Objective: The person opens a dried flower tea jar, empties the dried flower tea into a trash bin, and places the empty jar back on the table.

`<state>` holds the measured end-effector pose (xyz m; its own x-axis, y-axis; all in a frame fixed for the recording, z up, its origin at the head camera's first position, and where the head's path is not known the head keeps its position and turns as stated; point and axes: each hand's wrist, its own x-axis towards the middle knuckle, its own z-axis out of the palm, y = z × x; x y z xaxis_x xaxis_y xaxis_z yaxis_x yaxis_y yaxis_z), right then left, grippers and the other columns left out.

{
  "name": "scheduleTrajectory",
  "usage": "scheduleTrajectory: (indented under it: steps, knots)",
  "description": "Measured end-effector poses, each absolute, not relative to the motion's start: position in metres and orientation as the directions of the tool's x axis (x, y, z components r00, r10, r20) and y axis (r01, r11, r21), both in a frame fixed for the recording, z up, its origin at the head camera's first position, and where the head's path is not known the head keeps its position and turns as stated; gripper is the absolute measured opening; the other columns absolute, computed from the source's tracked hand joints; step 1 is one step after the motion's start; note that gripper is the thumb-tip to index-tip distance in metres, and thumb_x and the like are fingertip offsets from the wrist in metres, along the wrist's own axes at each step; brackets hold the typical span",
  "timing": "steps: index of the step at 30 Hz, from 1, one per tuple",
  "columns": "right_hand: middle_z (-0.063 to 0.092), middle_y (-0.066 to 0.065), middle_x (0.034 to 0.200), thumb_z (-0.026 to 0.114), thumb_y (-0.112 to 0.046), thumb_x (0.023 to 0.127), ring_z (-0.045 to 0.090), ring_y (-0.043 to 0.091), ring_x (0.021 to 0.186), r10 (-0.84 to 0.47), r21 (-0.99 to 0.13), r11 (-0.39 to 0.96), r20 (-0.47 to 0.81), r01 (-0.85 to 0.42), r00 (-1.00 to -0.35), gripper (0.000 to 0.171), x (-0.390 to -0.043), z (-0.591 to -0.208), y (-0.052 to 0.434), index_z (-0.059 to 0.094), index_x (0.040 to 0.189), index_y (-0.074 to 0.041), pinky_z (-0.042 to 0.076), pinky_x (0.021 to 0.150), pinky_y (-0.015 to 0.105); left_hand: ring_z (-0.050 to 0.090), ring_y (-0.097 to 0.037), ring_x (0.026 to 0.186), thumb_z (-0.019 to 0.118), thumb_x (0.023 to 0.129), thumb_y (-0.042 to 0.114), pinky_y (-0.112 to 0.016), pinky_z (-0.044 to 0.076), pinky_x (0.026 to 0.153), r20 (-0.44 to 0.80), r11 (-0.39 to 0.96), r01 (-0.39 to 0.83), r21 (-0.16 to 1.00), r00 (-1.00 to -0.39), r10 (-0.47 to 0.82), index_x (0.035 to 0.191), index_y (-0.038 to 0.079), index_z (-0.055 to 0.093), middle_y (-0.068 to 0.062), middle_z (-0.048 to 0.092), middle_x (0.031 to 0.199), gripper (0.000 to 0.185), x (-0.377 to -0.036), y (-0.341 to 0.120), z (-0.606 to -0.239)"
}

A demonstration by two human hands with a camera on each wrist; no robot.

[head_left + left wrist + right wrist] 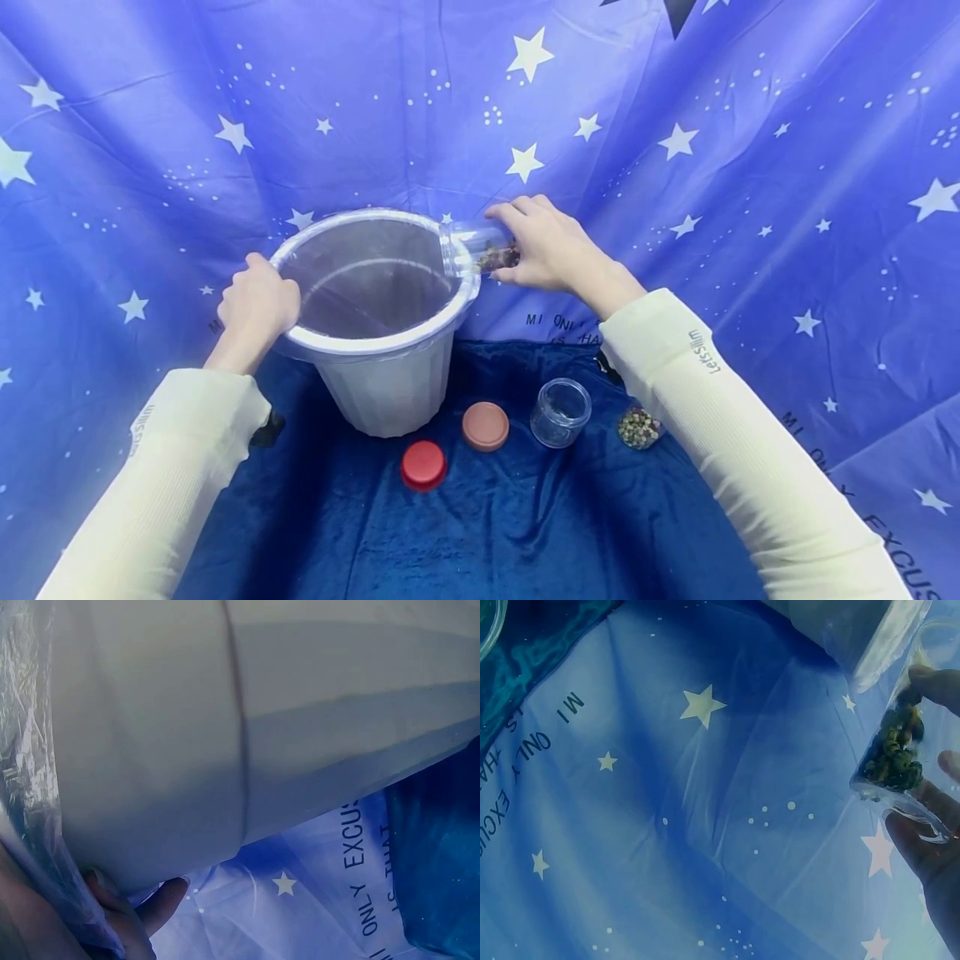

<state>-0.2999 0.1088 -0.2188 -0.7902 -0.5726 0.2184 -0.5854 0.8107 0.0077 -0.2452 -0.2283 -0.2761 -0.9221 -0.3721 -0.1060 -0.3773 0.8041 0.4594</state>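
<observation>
A white bucket (390,379) lined with a clear plastic bag stands on the dark blue cloth. My left hand (255,304) grips its left rim; in the left wrist view the bucket wall (225,727) fills the frame, with a fingertip (161,900) beneath it. My right hand (547,246) holds a clear jar (480,248) tipped on its side, its mouth over the bucket's right rim. Greenish-brown bits (892,754) sit in the jar (900,735) near its base.
In front of the bucket lie a red lid (423,464) and a brown lid (485,426). An empty open jar (560,412) and a jar of mixed beans (639,427) stand to the right. Star-printed blue sheeting (787,167) surrounds the area.
</observation>
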Motion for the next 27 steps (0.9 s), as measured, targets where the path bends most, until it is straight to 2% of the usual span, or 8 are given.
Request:
scheduleTrajectory:
  steps: [11,20,27]
  knots:
    - [0.052,0.013,0.139,0.077,-0.033,0.078,0.046,0.033,0.127,-0.588,0.058,0.804,0.224,-0.591,-0.777,0.075,-0.299,-0.218,0.106,0.045,0.143,-0.015,0.048,0.098,0.053,0.043,-0.061,0.122,0.029,0.094,0.022,-0.065,0.04,0.098,-0.101,0.8,-0.379,0.466,-0.92,-0.378,0.149,-0.012,0.01,-0.043,0.041,0.137,0.068,-0.245,-0.229,-0.277]
    - [0.054,0.016,0.134,0.079,-0.026,0.078,0.049,0.037,0.125,-0.67,0.175,0.736,0.329,-0.654,-0.666,0.068,-0.297,-0.227,0.103,0.05,0.137,-0.011,0.053,0.091,0.051,0.044,-0.061,0.121,0.029,0.094,0.021,-0.065,0.04,0.097,-0.099,0.798,-0.383,0.464,-0.918,-0.383,0.147,-0.013,0.014,-0.043,0.042,0.136,0.065,-0.244,-0.229,-0.278]
    - [0.054,0.017,0.133,0.08,-0.025,0.078,0.05,0.037,0.125,-0.69,0.209,0.715,0.365,-0.667,-0.626,0.068,-0.296,-0.229,0.104,0.05,0.138,-0.012,0.055,0.087,0.05,0.044,-0.061,0.121,0.029,0.093,0.021,-0.066,0.041,0.096,-0.085,0.8,-0.372,0.471,-0.922,-0.378,0.146,-0.013,0.016,-0.043,0.042,0.135,0.064,-0.244,-0.228,-0.277]
